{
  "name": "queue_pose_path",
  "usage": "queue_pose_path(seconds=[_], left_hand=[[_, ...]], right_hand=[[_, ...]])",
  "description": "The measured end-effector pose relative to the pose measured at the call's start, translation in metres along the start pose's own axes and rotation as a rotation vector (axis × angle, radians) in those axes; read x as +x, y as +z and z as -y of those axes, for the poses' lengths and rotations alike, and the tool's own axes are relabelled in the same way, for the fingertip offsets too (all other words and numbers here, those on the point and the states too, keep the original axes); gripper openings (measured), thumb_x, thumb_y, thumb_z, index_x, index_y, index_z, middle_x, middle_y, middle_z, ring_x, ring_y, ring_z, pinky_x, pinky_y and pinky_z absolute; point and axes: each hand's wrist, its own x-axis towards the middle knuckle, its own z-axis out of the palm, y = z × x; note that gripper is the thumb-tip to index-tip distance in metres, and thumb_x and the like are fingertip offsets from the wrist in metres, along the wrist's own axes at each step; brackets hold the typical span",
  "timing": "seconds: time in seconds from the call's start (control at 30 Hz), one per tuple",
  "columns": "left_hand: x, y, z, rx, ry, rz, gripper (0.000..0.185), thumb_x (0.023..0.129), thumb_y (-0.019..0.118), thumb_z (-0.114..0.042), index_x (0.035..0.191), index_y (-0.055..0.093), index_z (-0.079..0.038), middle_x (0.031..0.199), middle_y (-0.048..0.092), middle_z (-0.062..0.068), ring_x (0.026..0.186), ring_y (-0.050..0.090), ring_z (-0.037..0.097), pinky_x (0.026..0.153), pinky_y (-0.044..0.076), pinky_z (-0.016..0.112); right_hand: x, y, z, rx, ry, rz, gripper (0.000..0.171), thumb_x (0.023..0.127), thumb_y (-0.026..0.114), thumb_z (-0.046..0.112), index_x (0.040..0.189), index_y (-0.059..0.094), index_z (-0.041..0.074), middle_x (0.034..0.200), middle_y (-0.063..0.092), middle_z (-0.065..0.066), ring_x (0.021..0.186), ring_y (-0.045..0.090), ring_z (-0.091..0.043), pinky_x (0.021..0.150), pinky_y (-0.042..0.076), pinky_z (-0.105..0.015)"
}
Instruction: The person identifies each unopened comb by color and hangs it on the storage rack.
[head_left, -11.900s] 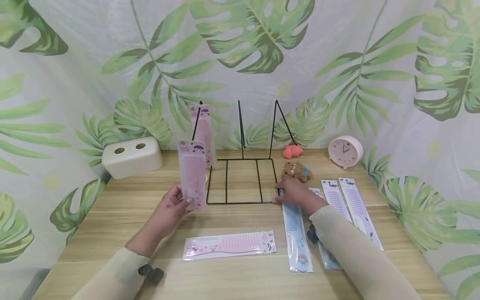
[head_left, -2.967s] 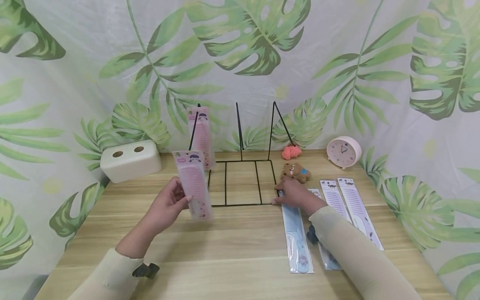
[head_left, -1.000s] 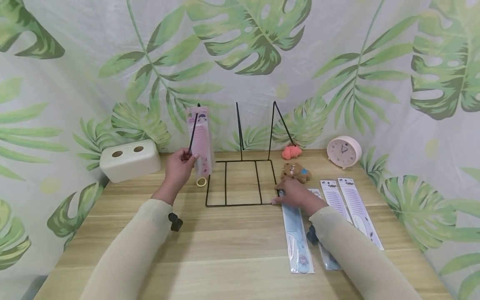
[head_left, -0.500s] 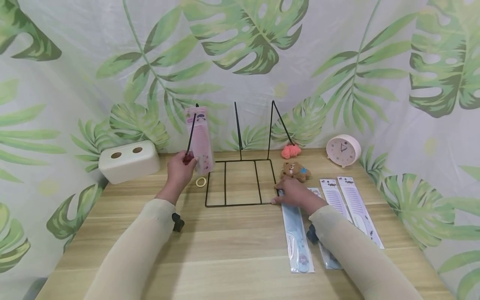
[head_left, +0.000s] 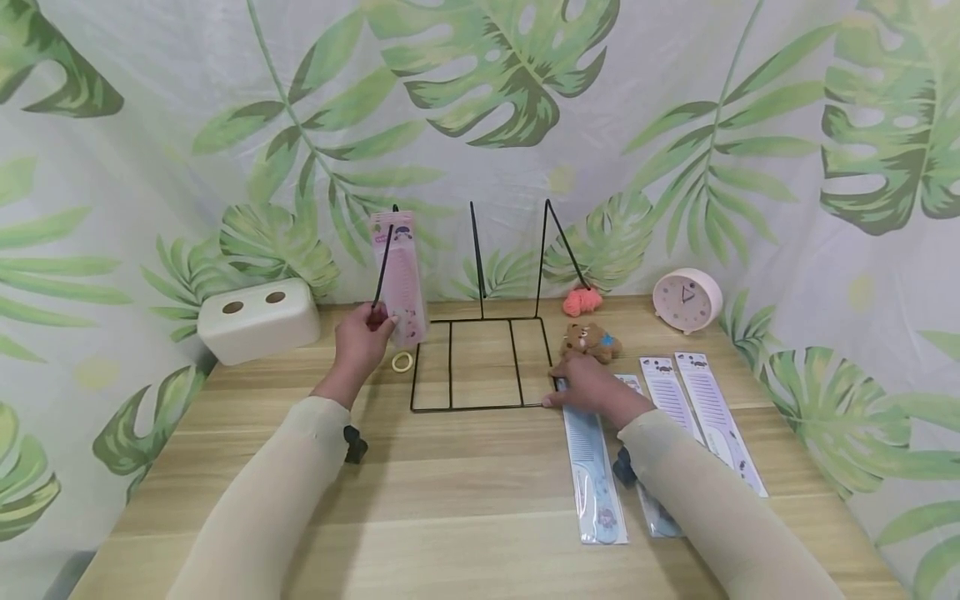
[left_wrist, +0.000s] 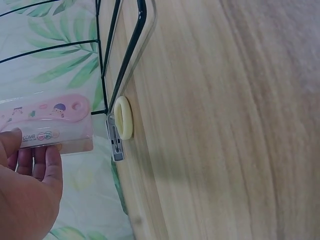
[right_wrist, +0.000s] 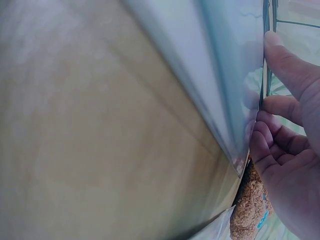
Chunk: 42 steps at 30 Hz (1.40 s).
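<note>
Leaf-printed cloth (head_left: 510,175) hangs behind a wood-grained table (head_left: 450,517). Near the back left corner sits a cream box (head_left: 258,329) with two round holes in its top; near the back right corner stands a pink clock (head_left: 687,300).

Between them, toward the back edge, is a black wire rack (head_left: 467,408) with sloping arms. At its left arm a pink packaged comb (head_left: 402,279) stands nearly upright, with edges of other packaging close behind its top. The left hand (head_left: 362,340) pinches it low down at its left side, thumb in front and fingers behind. Just in front lies a yellow ring (head_left: 396,369).

The right hand (head_left: 592,387) touches the rack's front right corner with bent fingers, thumb and forefinger apart; whether it grips the wire or only presses, I cannot tell. Beneath it a blue packaged comb (head_left: 594,479) points to the front edge. Another blue pack (head_left: 663,523) is partly hidden by the right sleeve (head_left: 697,483), and two purple packaged combs (head_left: 716,417) lie nearer the right edge. Just beyond the right hand are a brown toy bear (head_left: 588,341) and, nearer the back edge, some coral yarn (head_left: 582,302).
</note>
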Motion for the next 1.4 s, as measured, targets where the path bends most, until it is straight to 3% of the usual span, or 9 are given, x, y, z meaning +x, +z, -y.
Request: queue_pose_path(seconds=[0.33, 0.47, 0.53, 0.73, 0.87, 1.0, 1.17, 1.4], left_hand=[[-0.01, -0.003, 0.0, -0.149, -0.131, -0.001, 0.039, 0.105, 0.075, -0.021, 0.136, 0.065, 0.002, 0.136, 0.07, 0.021, 0.129, 0.067, 0.036, 0.112, 0.058, 0.044], [-0.022, -0.005, -0.003, -0.136, -0.146, 0.011, 0.039, 0.104, 0.075, -0.021, 0.135, 0.064, 0.0, 0.133, 0.069, 0.019, 0.127, 0.067, 0.033, 0.107, 0.058, 0.041], [-0.03, -0.008, -0.005, -0.068, -0.108, 0.079, 0.038, 0.104, 0.075, -0.022, 0.133, 0.065, 0.0, 0.132, 0.071, 0.02, 0.125, 0.068, 0.035, 0.104, 0.06, 0.043], [-0.058, -0.012, -0.005, 0.275, 0.058, 0.423, 0.065, 0.101, 0.078, -0.045, 0.146, 0.066, 0.001, 0.141, 0.072, 0.023, 0.131, 0.068, 0.041, 0.108, 0.059, 0.056], [-0.069, -0.01, -0.002, 0.413, 0.085, 0.513, 0.072, 0.099, 0.08, -0.047, 0.15, 0.063, 0.002, 0.145, 0.069, 0.024, 0.138, 0.064, 0.044, 0.116, 0.053, 0.059], [-0.071, -0.005, 0.002, 0.491, 0.14, 0.521, 0.065, 0.096, 0.084, -0.038, 0.146, 0.067, 0.001, 0.142, 0.072, 0.021, 0.138, 0.063, 0.046, 0.119, 0.049, 0.06], [-0.071, 0.006, 0.007, 0.506, 0.221, 0.501, 0.053, 0.09, 0.09, -0.03, 0.133, 0.077, -0.002, 0.126, 0.079, 0.018, 0.117, 0.073, 0.039, 0.11, 0.056, 0.057], [-0.075, 0.012, 0.005, 0.49, 0.153, 0.469, 0.052, 0.09, 0.091, -0.029, 0.133, 0.076, -0.004, 0.124, 0.078, 0.018, 0.117, 0.071, 0.036, 0.111, 0.056, 0.057]], right_hand=[[0.001, 0.0, 0.0, -0.013, -0.006, 0.008, 0.068, 0.097, 0.083, 0.044, 0.144, 0.068, -0.002, 0.149, 0.062, -0.027, 0.141, 0.059, -0.043, 0.12, 0.048, -0.056], [0.0, -0.001, 0.001, -0.018, -0.01, 0.011, 0.067, 0.098, 0.082, 0.045, 0.144, 0.068, -0.002, 0.15, 0.061, -0.027, 0.141, 0.058, -0.044, 0.12, 0.048, -0.056], [0.0, 0.0, 0.001, -0.021, -0.015, 0.012, 0.067, 0.098, 0.082, 0.045, 0.144, 0.068, -0.002, 0.15, 0.061, -0.027, 0.141, 0.058, -0.044, 0.12, 0.048, -0.056], [-0.001, -0.001, 0.002, -0.024, -0.022, 0.011, 0.067, 0.098, 0.082, 0.044, 0.143, 0.068, -0.003, 0.148, 0.063, -0.027, 0.139, 0.06, -0.043, 0.119, 0.049, -0.056], [-0.002, -0.002, 0.003, -0.031, -0.021, 0.008, 0.066, 0.098, 0.082, 0.044, 0.143, 0.069, -0.003, 0.147, 0.064, -0.027, 0.139, 0.06, -0.043, 0.119, 0.049, -0.056], [-0.002, -0.004, 0.002, -0.023, -0.008, 0.011, 0.067, 0.098, 0.083, 0.044, 0.143, 0.068, -0.003, 0.149, 0.062, -0.028, 0.14, 0.058, -0.044, 0.12, 0.048, -0.057], [-0.002, -0.003, 0.002, 0.0, 0.012, 0.021, 0.068, 0.098, 0.083, 0.044, 0.145, 0.067, -0.002, 0.153, 0.058, -0.029, 0.142, 0.057, -0.046, 0.121, 0.047, -0.058], [-0.001, -0.003, 0.003, 0.002, 0.012, 0.018, 0.068, 0.098, 0.083, 0.043, 0.146, 0.067, -0.001, 0.152, 0.059, -0.028, 0.141, 0.058, -0.045, 0.12, 0.048, -0.057]])
